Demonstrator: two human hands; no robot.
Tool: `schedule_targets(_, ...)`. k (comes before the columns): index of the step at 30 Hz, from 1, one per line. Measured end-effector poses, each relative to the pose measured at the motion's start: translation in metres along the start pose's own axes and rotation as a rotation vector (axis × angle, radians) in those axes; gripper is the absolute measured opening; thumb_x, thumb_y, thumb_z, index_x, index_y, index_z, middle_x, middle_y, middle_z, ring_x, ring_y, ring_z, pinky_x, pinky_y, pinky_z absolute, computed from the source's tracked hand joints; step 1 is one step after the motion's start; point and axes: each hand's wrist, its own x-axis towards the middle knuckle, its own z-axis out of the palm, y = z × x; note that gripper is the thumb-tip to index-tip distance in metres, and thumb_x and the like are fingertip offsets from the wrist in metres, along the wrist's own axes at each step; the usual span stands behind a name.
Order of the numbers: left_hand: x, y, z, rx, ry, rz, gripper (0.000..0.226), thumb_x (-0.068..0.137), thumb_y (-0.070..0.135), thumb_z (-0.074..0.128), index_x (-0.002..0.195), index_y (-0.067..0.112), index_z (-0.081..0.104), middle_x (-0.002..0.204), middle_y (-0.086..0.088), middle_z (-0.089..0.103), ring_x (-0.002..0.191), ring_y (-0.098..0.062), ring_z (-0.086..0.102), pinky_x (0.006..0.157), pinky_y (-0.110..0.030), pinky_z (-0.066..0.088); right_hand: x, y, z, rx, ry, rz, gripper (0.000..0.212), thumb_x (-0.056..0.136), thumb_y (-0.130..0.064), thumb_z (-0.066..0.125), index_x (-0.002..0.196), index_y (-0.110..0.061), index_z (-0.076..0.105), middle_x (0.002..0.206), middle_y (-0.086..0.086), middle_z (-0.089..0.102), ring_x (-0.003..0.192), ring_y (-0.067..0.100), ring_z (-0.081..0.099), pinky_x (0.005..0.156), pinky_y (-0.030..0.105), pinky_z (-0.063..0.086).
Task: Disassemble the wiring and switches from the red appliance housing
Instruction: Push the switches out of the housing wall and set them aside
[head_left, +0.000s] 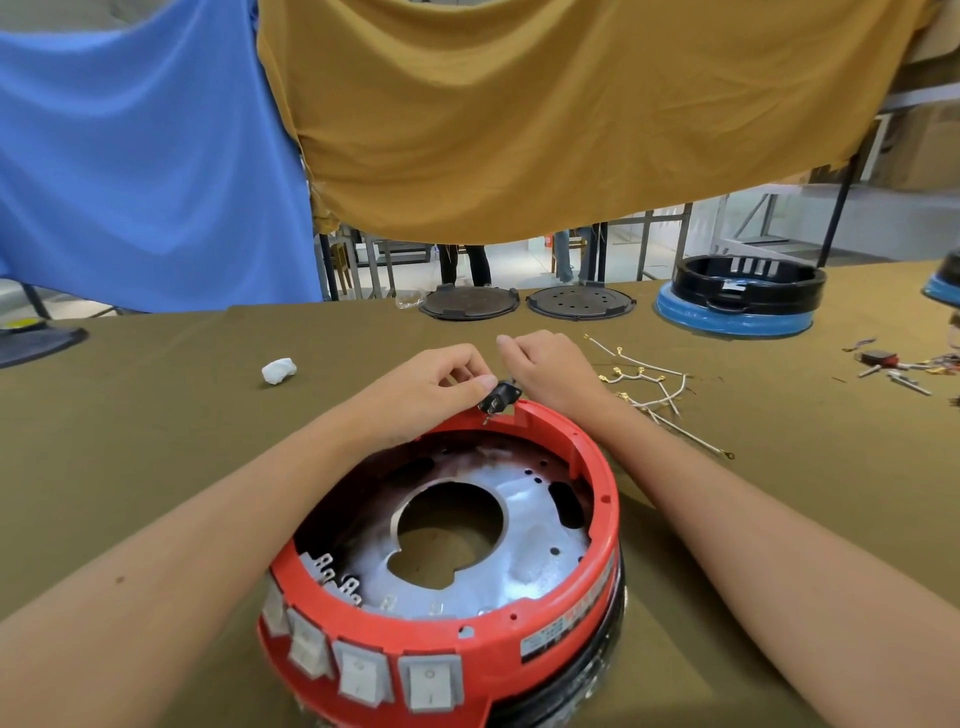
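Note:
A round red appliance housing (545, 631) stands in front of me on the olive cloth, open side up, with a silver metal plate (524, 525) inside. Several white rocker switches (358, 670) sit in its near wall. At the far rim a small black socket part (497, 399) is at a notch in the housing. My left hand (436, 382) pinches that black part with thumb and fingers. My right hand (550, 369) is curled just behind it at the outside of the rim; its fingertips are hidden.
Loose white wires with brass terminals (649, 384) lie right of my hands. A crumpled white wad (279, 370) lies to the left. Two dark round plates (470, 302) and a black and blue housing (743, 301) sit at the far edge. Small parts (893, 364) lie at right.

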Motion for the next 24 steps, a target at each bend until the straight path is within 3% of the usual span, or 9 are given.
schedule_targets(4, -0.001, 0.000, 0.000, -0.004, 0.015, 0.010, 0.019, 0.100, 0.035, 0.054, 0.094, 0.020, 0.063, 0.092, 0.006, 0.066, 0.078, -0.007, 0.058, 0.076, -0.028, 0.048, 0.002, -0.005, 0.009, 0.065, -0.208, 0.022, 0.046, 0.104, -0.020, 0.043, 0.059, -0.008, 0.042, 0.053, 0.006, 0.037, 0.053, 0.019, 0.031, 0.056, 0.034, 0.024)
schedule_targets(9, -0.001, 0.002, 0.000, 0.000, 0.009, -0.003, 0.021, 0.098, 0.042, 0.054, 0.095, 0.023, 0.064, 0.096, 0.002, 0.067, 0.079, -0.012, 0.060, 0.079, -0.030, 0.049, -0.001, 0.003, 0.009, 0.160, -0.438, 0.025, 0.037, 0.098, 0.000, 0.054, 0.062, -0.009, 0.050, 0.061, 0.003, 0.043, 0.058, 0.017, 0.039, 0.062, 0.034, 0.033)
schedule_targets(11, -0.001, 0.004, 0.000, 0.003, 0.011, -0.004, 0.022, 0.098, 0.041, 0.054, 0.096, 0.022, 0.065, 0.096, 0.001, 0.067, 0.080, -0.015, 0.060, 0.079, -0.031, 0.050, 0.001, 0.000, 0.007, 0.160, -0.507, 0.000, 0.032, 0.095, 0.006, 0.054, 0.067, -0.007, 0.056, 0.062, 0.003, 0.045, 0.057, 0.015, 0.039, 0.058, 0.025, 0.033)
schedule_targets(16, -0.001, 0.006, 0.001, 0.026, 0.022, -0.013, 0.022, 0.098, 0.040, 0.054, 0.095, 0.021, 0.064, 0.095, 0.000, 0.068, 0.078, -0.012, 0.059, 0.079, -0.033, 0.050, 0.015, -0.007, 0.006, 0.077, -0.640, 0.080, 0.038, 0.096, 0.007, 0.051, 0.065, -0.014, 0.050, 0.067, 0.004, 0.046, 0.061, 0.015, 0.041, 0.062, 0.022, 0.035)
schedule_targets(21, 0.001, 0.007, 0.001, 0.040, 0.034, -0.029, 0.024, 0.095, 0.043, 0.057, 0.092, 0.020, 0.065, 0.092, 0.000, 0.069, 0.073, -0.008, 0.058, 0.076, -0.026, 0.047, 0.011, -0.003, 0.012, 0.019, -0.573, 0.105, 0.041, 0.098, 0.001, 0.053, 0.061, -0.016, 0.045, 0.062, 0.003, 0.043, 0.056, 0.011, 0.038, 0.053, 0.018, 0.033)
schedule_targets(24, 0.001, 0.007, 0.000, 0.012, 0.049, -0.037, 0.023, 0.094, 0.041, 0.061, 0.090, 0.020, 0.068, 0.091, -0.006, 0.070, 0.069, -0.005, 0.057, 0.073, -0.024, 0.046, 0.007, 0.002, 0.010, 0.185, -0.350, 0.226, 0.042, 0.097, -0.019, 0.057, 0.059, -0.008, 0.044, 0.056, 0.001, 0.041, 0.050, 0.012, 0.036, 0.049, 0.021, 0.030)
